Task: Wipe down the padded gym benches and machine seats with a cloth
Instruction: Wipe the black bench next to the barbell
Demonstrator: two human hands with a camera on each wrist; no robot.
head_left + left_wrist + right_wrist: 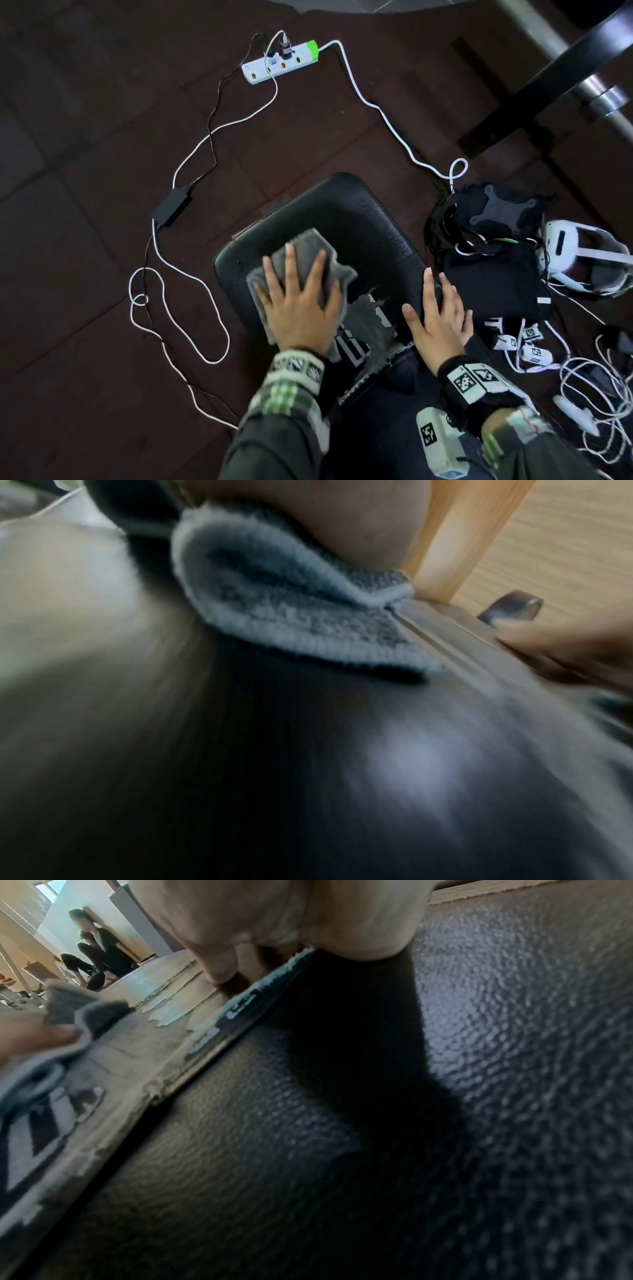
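A black padded bench (pixel 356 219) runs from bottom centre toward the middle of the head view; its cover is torn near the hands, baring a grey patch (pixel 368 320). My left hand (pixel 298 301) lies flat with spread fingers on a grey cloth (pixel 308 245) and presses it onto the pad's left half. In the left wrist view the cloth (pixel 291 615) is bunched under the palm on the blurred black pad (pixel 308 777). My right hand (pixel 436 313) rests flat and empty on the bench's right edge. Its palm (pixel 308 920) sits on the textured pad (pixel 479 1069).
A white power strip (pixel 279 61) and white cables (pixel 191 270) lie on the dark floor left and ahead. A black adapter (pixel 171 205) sits left of the bench. Black gear (pixel 493 240), a white headset (pixel 582 260) and tangled cords (pixel 596 394) crowd the right. People stand far off (pixel 95 950).
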